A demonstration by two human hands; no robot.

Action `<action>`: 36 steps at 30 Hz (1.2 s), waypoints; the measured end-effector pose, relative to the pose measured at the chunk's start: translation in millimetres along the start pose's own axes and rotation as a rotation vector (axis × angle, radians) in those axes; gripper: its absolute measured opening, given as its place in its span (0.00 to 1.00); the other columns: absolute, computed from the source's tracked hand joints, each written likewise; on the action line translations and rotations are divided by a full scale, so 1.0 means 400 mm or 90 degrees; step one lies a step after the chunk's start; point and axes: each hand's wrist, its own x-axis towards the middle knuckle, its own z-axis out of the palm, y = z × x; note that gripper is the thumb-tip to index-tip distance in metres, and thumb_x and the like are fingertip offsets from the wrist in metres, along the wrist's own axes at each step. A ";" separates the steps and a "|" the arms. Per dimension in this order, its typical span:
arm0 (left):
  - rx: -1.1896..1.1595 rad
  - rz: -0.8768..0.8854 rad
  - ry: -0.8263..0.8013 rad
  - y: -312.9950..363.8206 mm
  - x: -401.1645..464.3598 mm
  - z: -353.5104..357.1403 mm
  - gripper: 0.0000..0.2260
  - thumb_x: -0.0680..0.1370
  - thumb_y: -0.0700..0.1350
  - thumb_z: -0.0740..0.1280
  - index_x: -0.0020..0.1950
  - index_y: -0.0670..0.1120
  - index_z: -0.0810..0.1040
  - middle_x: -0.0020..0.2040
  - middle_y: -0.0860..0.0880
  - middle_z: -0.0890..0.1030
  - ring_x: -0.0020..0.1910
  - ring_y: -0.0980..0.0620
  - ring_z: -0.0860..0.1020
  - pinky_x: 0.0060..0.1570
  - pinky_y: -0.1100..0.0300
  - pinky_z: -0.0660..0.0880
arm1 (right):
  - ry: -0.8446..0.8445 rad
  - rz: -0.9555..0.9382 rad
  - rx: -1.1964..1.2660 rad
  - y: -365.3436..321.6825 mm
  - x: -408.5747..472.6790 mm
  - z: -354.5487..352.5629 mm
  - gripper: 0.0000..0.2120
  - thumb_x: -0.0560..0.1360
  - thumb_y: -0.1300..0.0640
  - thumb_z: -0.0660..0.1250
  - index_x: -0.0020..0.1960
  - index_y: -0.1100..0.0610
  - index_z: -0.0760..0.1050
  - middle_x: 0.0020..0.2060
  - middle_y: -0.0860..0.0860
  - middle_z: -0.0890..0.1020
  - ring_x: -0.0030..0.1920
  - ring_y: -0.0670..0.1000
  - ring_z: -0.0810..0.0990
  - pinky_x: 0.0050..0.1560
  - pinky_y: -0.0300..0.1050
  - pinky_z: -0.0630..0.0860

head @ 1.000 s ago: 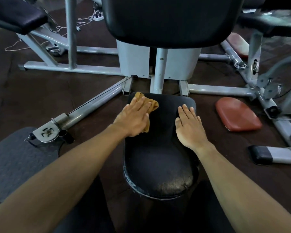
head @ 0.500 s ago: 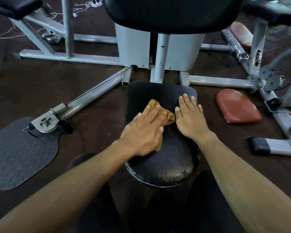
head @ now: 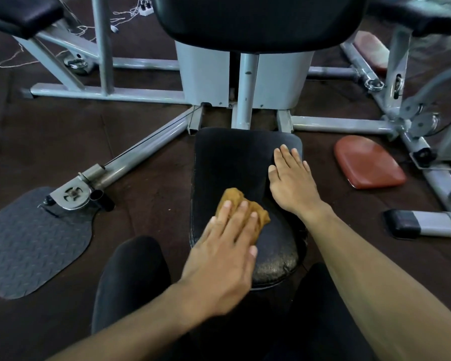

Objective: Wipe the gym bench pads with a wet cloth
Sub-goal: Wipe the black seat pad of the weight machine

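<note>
While left hand (head: 219, 259) presses cloth (head: 241, 211) flat-fingered at frame centre, seat pad (head: 235, 162) wipe underway; right hand (head: 290, 178) open, bracing. Next, probably: upper pad area.

No readable text, label, brand, number or sign anywhere in view. Black seat pad (head: 235, 162): plain surface, no print. Grey machine frame (head: 245, 82) behind seat pad: bare paint, no decal legible. Red pad (head: 367, 162) on floor right of seat pad: unmarked. Rubber mat (head: 31, 243) left of seat pad: raised tread pattern only, no lettering.
</note>
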 end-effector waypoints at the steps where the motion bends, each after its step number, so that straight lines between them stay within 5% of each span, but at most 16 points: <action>1: 0.010 -0.004 0.003 0.010 0.024 0.004 0.26 0.81 0.55 0.43 0.79 0.49 0.45 0.79 0.51 0.41 0.76 0.50 0.35 0.74 0.53 0.40 | -0.004 -0.002 0.004 0.000 0.000 -0.002 0.26 0.83 0.49 0.45 0.79 0.55 0.49 0.79 0.50 0.48 0.78 0.51 0.43 0.75 0.52 0.43; 7: 0.003 -0.060 -0.017 -0.091 0.154 -0.024 0.25 0.83 0.54 0.46 0.79 0.50 0.46 0.80 0.50 0.42 0.78 0.50 0.41 0.76 0.50 0.45 | -0.005 -0.006 0.024 0.000 -0.002 -0.010 0.26 0.83 0.49 0.46 0.79 0.55 0.49 0.79 0.50 0.48 0.78 0.51 0.43 0.75 0.52 0.43; 14: -0.069 -0.034 0.025 -0.134 0.038 -0.012 0.27 0.80 0.57 0.43 0.78 0.51 0.53 0.79 0.53 0.47 0.77 0.53 0.38 0.74 0.52 0.45 | 0.010 -0.002 0.022 -0.002 -0.003 -0.005 0.26 0.83 0.49 0.46 0.79 0.55 0.50 0.79 0.50 0.49 0.78 0.51 0.44 0.75 0.52 0.43; 19: 0.046 0.093 0.044 0.015 -0.021 0.019 0.24 0.81 0.52 0.50 0.75 0.46 0.65 0.76 0.46 0.63 0.76 0.43 0.56 0.71 0.45 0.58 | 0.001 0.005 0.022 0.003 0.004 -0.001 0.26 0.83 0.50 0.46 0.79 0.55 0.50 0.79 0.50 0.49 0.78 0.51 0.44 0.75 0.52 0.43; 23: 0.081 0.217 -0.031 0.081 0.018 0.023 0.23 0.81 0.52 0.51 0.76 0.49 0.62 0.77 0.48 0.60 0.77 0.44 0.54 0.73 0.48 0.58 | -0.009 0.008 0.023 0.004 0.009 -0.005 0.25 0.83 0.50 0.46 0.79 0.54 0.49 0.79 0.49 0.48 0.78 0.51 0.43 0.75 0.52 0.43; 28: 0.036 0.249 -0.103 -0.054 0.066 -0.036 0.25 0.81 0.56 0.41 0.79 0.55 0.50 0.79 0.53 0.46 0.77 0.53 0.41 0.75 0.54 0.45 | -0.005 0.002 0.029 0.004 0.001 -0.009 0.26 0.83 0.50 0.46 0.79 0.55 0.50 0.79 0.50 0.49 0.78 0.52 0.44 0.75 0.53 0.43; 36: -0.039 0.099 -0.029 -0.195 0.115 -0.041 0.25 0.81 0.55 0.46 0.78 0.53 0.56 0.79 0.53 0.50 0.78 0.51 0.43 0.74 0.53 0.45 | -0.023 0.016 0.037 -0.005 -0.002 -0.014 0.25 0.83 0.50 0.47 0.79 0.55 0.51 0.79 0.50 0.49 0.78 0.51 0.44 0.75 0.53 0.43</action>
